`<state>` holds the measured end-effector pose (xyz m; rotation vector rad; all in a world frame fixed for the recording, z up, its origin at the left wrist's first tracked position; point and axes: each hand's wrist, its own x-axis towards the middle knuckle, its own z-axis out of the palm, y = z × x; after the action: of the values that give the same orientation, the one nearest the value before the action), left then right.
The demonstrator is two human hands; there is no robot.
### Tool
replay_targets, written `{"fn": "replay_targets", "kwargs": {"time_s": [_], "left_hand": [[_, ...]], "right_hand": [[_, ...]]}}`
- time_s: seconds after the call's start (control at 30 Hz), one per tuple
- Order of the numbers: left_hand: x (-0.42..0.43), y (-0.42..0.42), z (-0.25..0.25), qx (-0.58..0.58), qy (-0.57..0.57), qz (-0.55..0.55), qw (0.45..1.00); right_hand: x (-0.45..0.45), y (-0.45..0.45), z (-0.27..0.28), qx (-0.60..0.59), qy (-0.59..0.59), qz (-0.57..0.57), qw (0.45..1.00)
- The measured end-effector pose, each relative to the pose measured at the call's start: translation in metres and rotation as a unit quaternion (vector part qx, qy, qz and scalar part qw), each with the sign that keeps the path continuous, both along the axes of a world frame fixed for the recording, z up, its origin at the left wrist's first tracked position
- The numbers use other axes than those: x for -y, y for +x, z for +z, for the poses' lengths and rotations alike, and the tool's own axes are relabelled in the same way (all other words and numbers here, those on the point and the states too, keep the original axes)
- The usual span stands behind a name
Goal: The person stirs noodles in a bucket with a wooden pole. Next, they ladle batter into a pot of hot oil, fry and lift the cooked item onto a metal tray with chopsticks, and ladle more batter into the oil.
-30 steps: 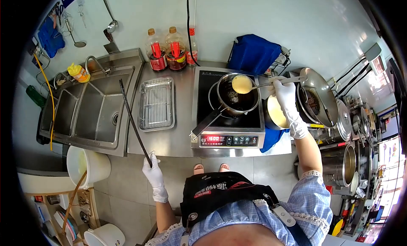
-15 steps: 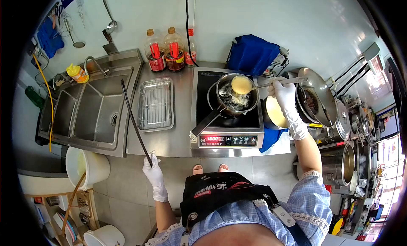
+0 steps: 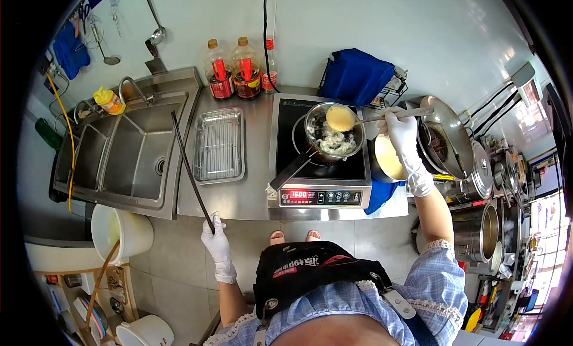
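Your L hand [image 3: 216,244] is curled round the near end of a long dark utensil [image 3: 191,174], slanting up between sink [image 3: 134,164] & tray [image 3: 220,180]. Your R hand [image 3: 401,134] grips the ladle [image 3: 367,120] by its handle; its bowl, w/ yellow batter [image 3: 341,117], is over the saucepan [image 3: 314,120], which has pale frothy bits [image 3: 338,144] inside & sits on the induction cooker [image 3: 286,155], display 1600.
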<state>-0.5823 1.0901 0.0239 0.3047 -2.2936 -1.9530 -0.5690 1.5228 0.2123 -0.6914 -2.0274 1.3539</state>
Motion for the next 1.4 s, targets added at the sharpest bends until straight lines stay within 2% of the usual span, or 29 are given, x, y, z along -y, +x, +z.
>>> {"fn": "replay_targets", "kwargs": {"time_s": [0.97,1.07,1.13,1.23,1.4], "left_hand": [[0.001,0.0,-0.004,0.004,-0.004,-0.012,1.0],[-0.005,0.001,-0.001,-0.018,0.014,0.007,1.0],[-0.008,0.004,0.005,-0.042,-0.016,0.009,0.999],[-0.014,0.007,0.0,-0.044,0.019,0.01,0.999],[-0.019,0.014,-0.004,-0.054,0.01,-0.004,0.998]], "right_hand": [[0.004,-0.006,0.007,-0.009,0.017,0.017,1.0],[0.006,-0.008,0.009,-0.006,0.013,0.016,1.0],[0.006,-0.008,0.009,-0.012,0.01,0.011,1.0],[0.006,-0.009,0.008,-0.018,0.01,0.012,1.0],[0.005,-0.011,0.008,-0.011,0.026,0.021,0.999]]}}
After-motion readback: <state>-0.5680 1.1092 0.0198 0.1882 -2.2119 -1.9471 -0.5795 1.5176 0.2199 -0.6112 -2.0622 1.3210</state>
